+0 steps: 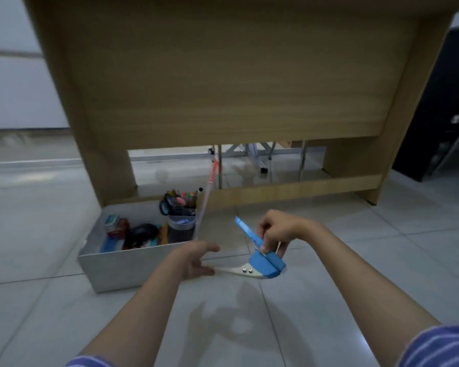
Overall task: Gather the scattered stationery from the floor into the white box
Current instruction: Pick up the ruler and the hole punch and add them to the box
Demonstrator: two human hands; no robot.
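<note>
A blue and silver hole punch (265,264) hangs above the floor tiles, just right of the white box (122,266). My right hand (276,231) grips its blue upper lever near the hinge. My left hand (199,259) holds the thin silver end of its base with the fingertips. The white box stands on the floor in front of the desk and holds a black mouse (142,233), small colourful packs (115,225) and a grey pen holder (182,226) full of pens.
A wooden desk (223,75) rises right behind the box, its lower rail (297,190) close to the floor. Metal chair legs (263,160) show beneath it. A dark cabinet (440,102) stands at the right. Bare grey tiles (37,313) spread around me.
</note>
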